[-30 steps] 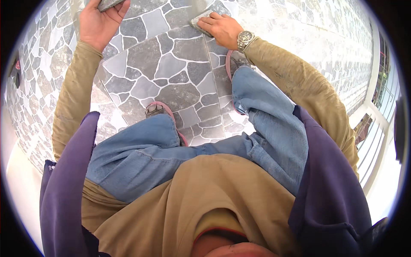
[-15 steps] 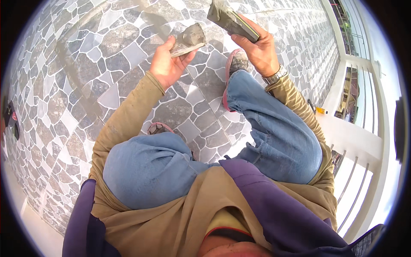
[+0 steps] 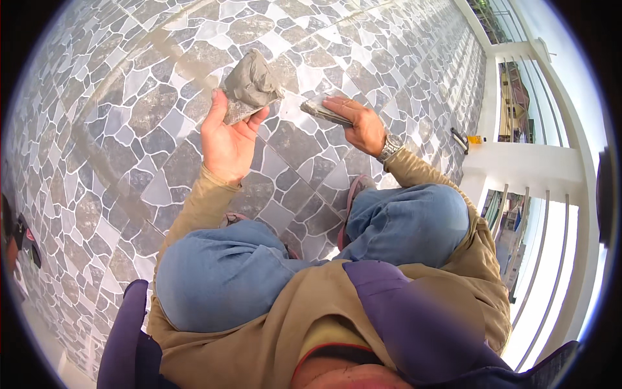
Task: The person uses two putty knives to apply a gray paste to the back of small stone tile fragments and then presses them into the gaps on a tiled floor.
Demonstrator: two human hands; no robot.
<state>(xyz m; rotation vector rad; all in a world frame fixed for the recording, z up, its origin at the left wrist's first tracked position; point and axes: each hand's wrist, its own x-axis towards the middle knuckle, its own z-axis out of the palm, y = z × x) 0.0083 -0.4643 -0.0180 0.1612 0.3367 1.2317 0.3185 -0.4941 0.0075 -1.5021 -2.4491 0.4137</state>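
Note:
My left hand (image 3: 228,148) grips a small flat piece of board or tile (image 3: 237,111) by its near edge, thumb on one side and fingers under it. A rounded lump of wet grey mortar (image 3: 256,79) sits on that piece. To the right, my right hand (image 3: 364,127) is closed around a flat rectangular float (image 3: 319,107), with a grey smear along its end. The float points left toward the mortar, and a gap separates the two. The float's underside is hidden.
Below is a stone-patterned tiled floor (image 3: 155,188) with brownish smears (image 3: 178,61) at the upper left. My bent knees are close beneath my arms. At right a white railing (image 3: 525,165) runs along the edge, with a yellow object (image 3: 475,139) near its base. Dark items (image 3: 29,243) lie far left.
My right hand has come down and turned, so the float lies flatter and points left. My left hand has shifted left and slightly down, and the mortar on its piece looks larger.

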